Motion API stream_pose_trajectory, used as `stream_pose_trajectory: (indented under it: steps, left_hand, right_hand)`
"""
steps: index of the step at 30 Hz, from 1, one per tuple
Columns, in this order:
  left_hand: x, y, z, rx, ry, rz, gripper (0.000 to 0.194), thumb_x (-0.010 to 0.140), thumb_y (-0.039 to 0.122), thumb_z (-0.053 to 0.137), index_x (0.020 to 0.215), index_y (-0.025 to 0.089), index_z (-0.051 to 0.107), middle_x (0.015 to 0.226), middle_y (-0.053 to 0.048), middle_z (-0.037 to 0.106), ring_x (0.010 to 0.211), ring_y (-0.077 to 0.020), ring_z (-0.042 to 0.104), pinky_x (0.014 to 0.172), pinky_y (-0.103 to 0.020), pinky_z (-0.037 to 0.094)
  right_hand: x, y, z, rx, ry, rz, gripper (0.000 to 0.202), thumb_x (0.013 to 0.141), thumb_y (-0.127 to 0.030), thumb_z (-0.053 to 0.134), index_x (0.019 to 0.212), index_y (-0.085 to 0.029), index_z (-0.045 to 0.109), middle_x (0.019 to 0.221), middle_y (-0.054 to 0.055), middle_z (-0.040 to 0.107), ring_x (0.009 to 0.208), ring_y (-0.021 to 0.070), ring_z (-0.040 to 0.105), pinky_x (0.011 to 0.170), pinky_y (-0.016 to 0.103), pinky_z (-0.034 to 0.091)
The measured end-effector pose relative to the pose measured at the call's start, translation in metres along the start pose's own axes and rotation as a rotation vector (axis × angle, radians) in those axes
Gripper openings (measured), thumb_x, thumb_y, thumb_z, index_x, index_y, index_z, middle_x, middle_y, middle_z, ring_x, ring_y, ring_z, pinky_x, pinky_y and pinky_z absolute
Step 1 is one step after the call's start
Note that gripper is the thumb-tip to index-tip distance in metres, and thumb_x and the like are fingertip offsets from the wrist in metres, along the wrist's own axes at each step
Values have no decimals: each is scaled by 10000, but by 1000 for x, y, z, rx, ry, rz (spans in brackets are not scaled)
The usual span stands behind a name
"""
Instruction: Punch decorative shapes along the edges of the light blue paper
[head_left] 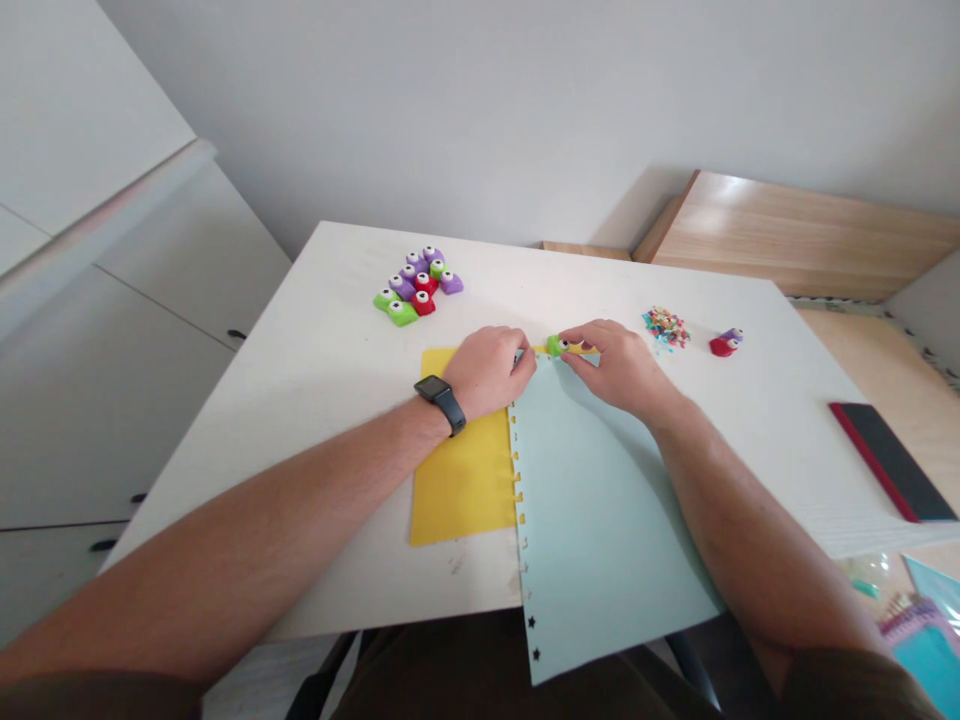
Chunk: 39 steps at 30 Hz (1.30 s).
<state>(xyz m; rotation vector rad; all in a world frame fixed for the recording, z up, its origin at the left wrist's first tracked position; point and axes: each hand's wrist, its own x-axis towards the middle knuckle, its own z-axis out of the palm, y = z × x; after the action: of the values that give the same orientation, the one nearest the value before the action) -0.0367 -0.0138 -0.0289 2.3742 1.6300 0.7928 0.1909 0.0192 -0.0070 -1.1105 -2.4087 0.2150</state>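
A light blue sheet of paper (600, 500) lies over a yellow sheet (465, 480), its lower end hanging past the table's front edge. Cut-outs run down its left edge, star-shaped near the bottom. My left hand (491, 370), with a dark watch at the wrist, is closed at the blue sheet's upper left corner, its fingertips partly hidden. My right hand (619, 365) pinches a small green craft punch (553, 345) with a white button between thumb and fingers. That punch sits at the top edge of the blue sheet.
Several purple, green and red craft punches (416, 285) stand grouped at the back left. Colourful paper confetti (666, 327) is piled at the right, beside red and purple punches (726, 343). A black and red flat object (892, 460) lies near the right edge.
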Motion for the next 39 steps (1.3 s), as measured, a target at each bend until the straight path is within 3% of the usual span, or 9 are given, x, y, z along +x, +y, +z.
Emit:
stream_pose_trajectory:
  steps: [20, 39]
  left_hand:
    - [0, -1, 0, -11, -5, -15, 216, 975, 262, 507, 861, 189, 676, 893, -90, 738, 857, -244, 671, 789, -373, 500]
    - [0, 0, 0, -12, -1, -18, 218, 972, 272, 506, 864, 190, 676, 890, -89, 742, 860, -249, 674, 773, -375, 493]
  right_hand:
    - [-1, 2, -5, 12, -8, 114, 192, 933, -267, 665, 1108, -238, 736, 994, 60, 778, 888, 223, 714, 850, 350, 524]
    - [-2, -1, -4, 68, 22, 14, 131, 878, -191, 688, 999, -240, 698, 1149, 69, 773, 1059, 256, 699, 967, 414, 509]
